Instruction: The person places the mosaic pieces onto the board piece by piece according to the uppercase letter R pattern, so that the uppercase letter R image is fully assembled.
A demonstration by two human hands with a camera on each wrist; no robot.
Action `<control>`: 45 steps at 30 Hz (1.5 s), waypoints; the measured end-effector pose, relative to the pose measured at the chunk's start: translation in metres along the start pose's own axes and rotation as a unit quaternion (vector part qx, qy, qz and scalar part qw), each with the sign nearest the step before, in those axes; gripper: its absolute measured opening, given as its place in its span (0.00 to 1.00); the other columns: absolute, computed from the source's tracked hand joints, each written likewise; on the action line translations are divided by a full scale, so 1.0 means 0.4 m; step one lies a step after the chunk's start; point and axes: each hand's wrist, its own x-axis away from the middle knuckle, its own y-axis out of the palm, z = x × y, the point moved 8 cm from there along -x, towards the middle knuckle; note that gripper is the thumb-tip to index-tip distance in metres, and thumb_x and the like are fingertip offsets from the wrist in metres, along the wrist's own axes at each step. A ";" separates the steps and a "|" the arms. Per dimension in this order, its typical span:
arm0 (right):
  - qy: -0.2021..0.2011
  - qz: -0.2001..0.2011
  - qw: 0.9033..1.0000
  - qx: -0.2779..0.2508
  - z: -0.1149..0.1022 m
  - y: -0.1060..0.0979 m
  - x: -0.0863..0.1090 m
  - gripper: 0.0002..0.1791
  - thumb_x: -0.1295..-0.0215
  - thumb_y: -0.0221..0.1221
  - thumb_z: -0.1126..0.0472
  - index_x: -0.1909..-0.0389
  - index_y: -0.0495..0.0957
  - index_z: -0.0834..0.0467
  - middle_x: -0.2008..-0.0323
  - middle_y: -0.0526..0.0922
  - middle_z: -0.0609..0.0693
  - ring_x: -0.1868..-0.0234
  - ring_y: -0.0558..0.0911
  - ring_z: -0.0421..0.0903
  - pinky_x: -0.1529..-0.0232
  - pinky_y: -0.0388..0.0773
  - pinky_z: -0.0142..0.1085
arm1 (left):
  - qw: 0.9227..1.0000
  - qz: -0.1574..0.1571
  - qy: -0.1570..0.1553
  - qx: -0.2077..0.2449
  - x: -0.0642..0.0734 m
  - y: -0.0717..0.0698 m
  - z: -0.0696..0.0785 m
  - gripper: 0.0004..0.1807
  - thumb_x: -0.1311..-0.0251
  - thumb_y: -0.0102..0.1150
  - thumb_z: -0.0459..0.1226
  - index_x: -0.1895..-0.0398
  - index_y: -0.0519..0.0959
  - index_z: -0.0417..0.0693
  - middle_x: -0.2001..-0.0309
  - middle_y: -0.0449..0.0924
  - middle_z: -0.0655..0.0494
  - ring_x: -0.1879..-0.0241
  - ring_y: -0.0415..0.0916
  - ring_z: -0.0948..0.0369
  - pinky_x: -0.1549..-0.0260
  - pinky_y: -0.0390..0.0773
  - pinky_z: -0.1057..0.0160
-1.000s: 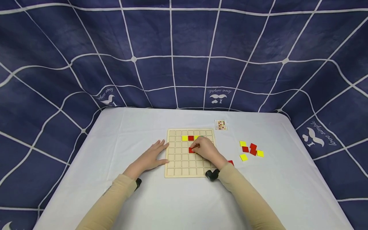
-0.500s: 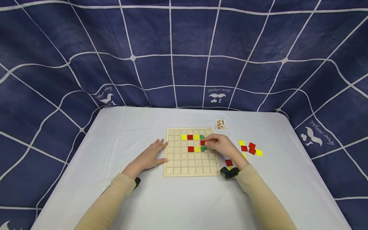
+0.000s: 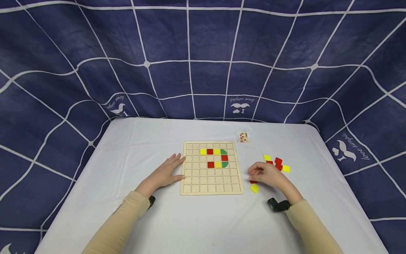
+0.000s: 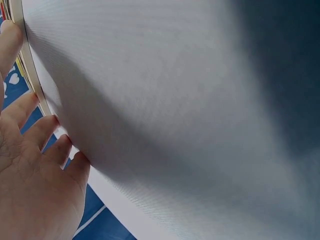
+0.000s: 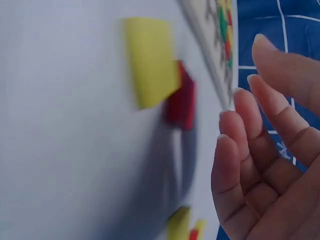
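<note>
A light wooden grid board (image 3: 196, 181) lies on the white table. In its cells sit red, yellow and green tiles, among them a red tile (image 3: 224, 157) between two green rounded pieces (image 3: 225, 164). My left hand (image 3: 166, 173) lies flat with fingers spread, index fingertip and thumb at the board's left edge. Right of the board, my right hand (image 3: 264, 173) hovers over a red tile (image 3: 253, 182), which it partly covers. In the right wrist view its fingers (image 5: 232, 165) bend loosely, thumb apart, holding nothing. A yellow tile (image 3: 254, 188) lies just in front of it.
Several loose red and yellow tiles lie beyond my right hand, including a yellow tile (image 3: 285, 168) and a red tile (image 3: 278, 161). A small printed pattern card (image 3: 243, 137) lies behind the board. Blue gridded cloth (image 3: 203, 81) hangs around the table.
My right hand has gone from the red tile in the board's third row to the one near the right side, then off the board to the right. My left hand stays put.
</note>
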 end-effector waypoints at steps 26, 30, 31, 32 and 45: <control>-0.035 0.003 0.993 0.111 -0.009 0.049 0.069 0.13 0.49 0.72 0.68 0.66 0.79 0.54 0.71 0.75 0.43 0.66 0.73 0.41 0.66 0.75 0.29 | 1.000 0.000 -0.005 -0.007 0.000 0.000 -0.002 0.45 0.39 0.63 0.53 0.23 0.56 0.50 0.21 0.47 0.45 0.21 0.40 0.46 0.24 0.49 0.44; -0.019 -0.007 0.994 0.108 -0.005 0.051 0.061 0.13 0.50 0.72 0.66 0.68 0.78 0.53 0.73 0.74 0.44 0.68 0.72 0.42 0.67 0.74 0.30 | 1.000 -0.001 -0.007 -0.011 -0.002 0.003 -0.005 0.45 0.39 0.62 0.54 0.23 0.56 0.51 0.21 0.46 0.46 0.21 0.40 0.47 0.24 0.49 0.44; -0.018 -0.010 0.994 0.104 -0.004 0.051 0.059 0.13 0.50 0.72 0.66 0.68 0.78 0.53 0.74 0.74 0.44 0.68 0.72 0.42 0.68 0.73 0.29 | 1.000 -0.002 -0.007 -0.012 -0.003 0.004 -0.006 0.45 0.39 0.62 0.54 0.23 0.56 0.51 0.21 0.46 0.47 0.21 0.39 0.47 0.24 0.49 0.44; -0.018 -0.013 0.995 0.099 -0.004 0.050 0.057 0.13 0.50 0.72 0.66 0.68 0.78 0.53 0.74 0.74 0.44 0.68 0.72 0.42 0.68 0.73 0.29 | 1.000 -0.003 -0.008 -0.013 -0.003 0.005 -0.007 0.45 0.39 0.62 0.55 0.22 0.56 0.51 0.21 0.46 0.47 0.21 0.39 0.47 0.24 0.49 0.44; -0.041 0.040 0.998 0.026 -0.077 0.035 -0.031 0.09 0.44 0.71 0.60 0.63 0.83 0.51 0.72 0.80 0.45 0.68 0.75 0.43 0.69 0.76 0.26 | 1.000 0.002 -0.005 -0.009 -0.005 0.004 -0.008 0.45 0.39 0.63 0.54 0.23 0.56 0.51 0.21 0.47 0.47 0.21 0.40 0.47 0.24 0.49 0.44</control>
